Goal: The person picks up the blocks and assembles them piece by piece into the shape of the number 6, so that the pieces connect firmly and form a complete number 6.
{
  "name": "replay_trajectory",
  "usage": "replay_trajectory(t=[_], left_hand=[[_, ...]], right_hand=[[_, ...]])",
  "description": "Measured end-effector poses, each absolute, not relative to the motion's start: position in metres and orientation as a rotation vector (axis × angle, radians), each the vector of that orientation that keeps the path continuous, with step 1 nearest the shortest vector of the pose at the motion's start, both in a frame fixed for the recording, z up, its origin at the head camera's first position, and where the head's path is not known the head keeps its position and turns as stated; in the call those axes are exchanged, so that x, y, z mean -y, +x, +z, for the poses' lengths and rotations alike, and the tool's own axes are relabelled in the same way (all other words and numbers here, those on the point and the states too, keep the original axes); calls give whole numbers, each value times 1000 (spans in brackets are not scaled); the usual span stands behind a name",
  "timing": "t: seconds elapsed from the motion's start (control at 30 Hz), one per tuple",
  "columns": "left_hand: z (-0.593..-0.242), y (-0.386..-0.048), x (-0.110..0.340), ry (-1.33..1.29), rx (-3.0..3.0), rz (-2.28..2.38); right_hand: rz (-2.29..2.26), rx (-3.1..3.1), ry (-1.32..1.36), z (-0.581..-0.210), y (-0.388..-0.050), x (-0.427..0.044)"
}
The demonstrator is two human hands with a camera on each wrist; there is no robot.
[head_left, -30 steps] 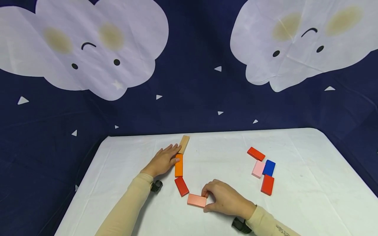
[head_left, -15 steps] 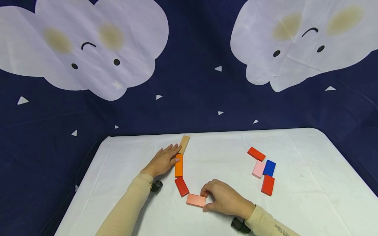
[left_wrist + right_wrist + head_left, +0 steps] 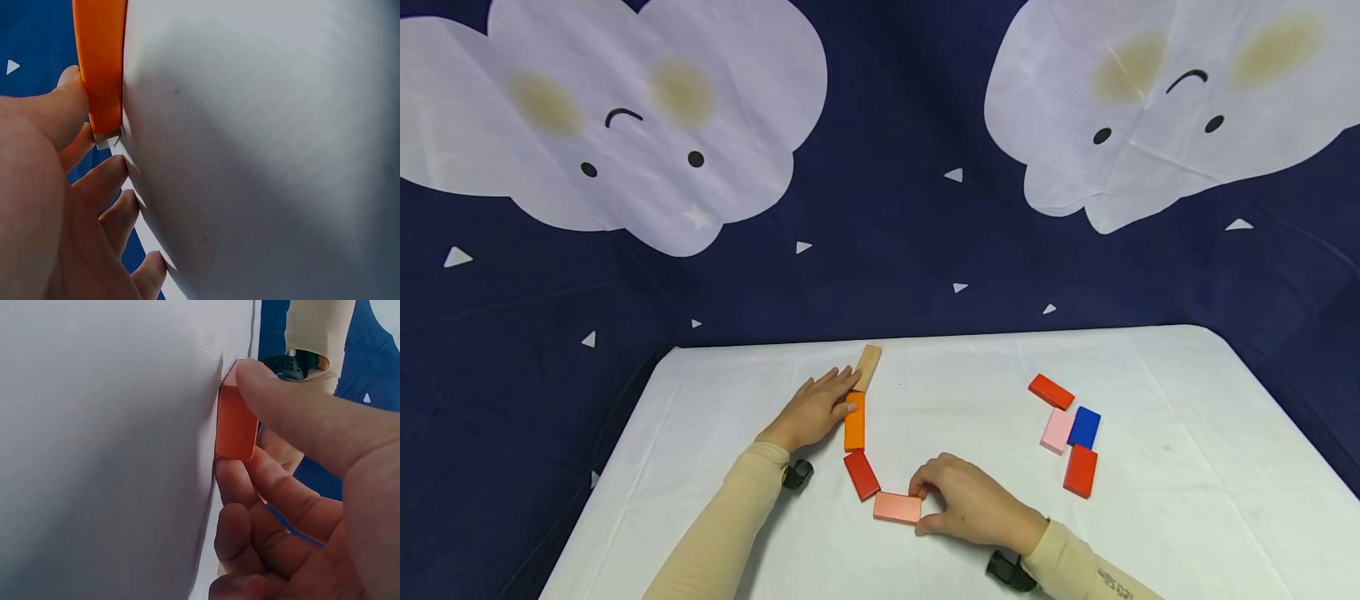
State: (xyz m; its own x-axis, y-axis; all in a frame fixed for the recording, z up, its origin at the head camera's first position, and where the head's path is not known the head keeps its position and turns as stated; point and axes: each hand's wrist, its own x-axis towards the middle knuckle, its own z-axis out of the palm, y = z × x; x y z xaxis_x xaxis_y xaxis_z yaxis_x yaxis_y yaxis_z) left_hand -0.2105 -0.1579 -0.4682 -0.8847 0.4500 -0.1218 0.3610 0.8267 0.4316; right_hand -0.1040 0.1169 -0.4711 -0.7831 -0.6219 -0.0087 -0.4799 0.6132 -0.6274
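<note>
A chain of flat blocks bends across the white table: a bare wood block (image 3: 868, 367), an orange block (image 3: 854, 423), a dark red block (image 3: 861, 475) and a salmon-pink block (image 3: 897, 507). My left hand (image 3: 811, 409) lies along the chain's far part, fingers extended, fingertips at the wood block and thumb on the orange block (image 3: 103, 69). The right hand (image 3: 970, 502) pinches the right end of the salmon-pink block between thumb and fingers. In the right wrist view, that block's end face (image 3: 236, 424) shows between them. Its left end meets the red block's near corner.
At the right of the table (image 3: 1180, 500) lie a red block (image 3: 1051, 392), a light pink block (image 3: 1057, 431), a blue block (image 3: 1084, 427) and another red block (image 3: 1080, 471), close together. A dark blue cloth (image 3: 895, 167) with clouds hangs behind the table.
The salmon-pink block has shifted slightly left and turned a little straighter, with my right hand pinching it. My left hand stays in place.
</note>
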Motion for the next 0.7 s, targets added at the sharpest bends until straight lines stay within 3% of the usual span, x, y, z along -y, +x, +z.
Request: replay_trajectory(t=[0.7], left_hand=[[-466,-209,158,651,-2797,610]], right_hand=[[-1247,-2724,-847,-453,-101,-170]])
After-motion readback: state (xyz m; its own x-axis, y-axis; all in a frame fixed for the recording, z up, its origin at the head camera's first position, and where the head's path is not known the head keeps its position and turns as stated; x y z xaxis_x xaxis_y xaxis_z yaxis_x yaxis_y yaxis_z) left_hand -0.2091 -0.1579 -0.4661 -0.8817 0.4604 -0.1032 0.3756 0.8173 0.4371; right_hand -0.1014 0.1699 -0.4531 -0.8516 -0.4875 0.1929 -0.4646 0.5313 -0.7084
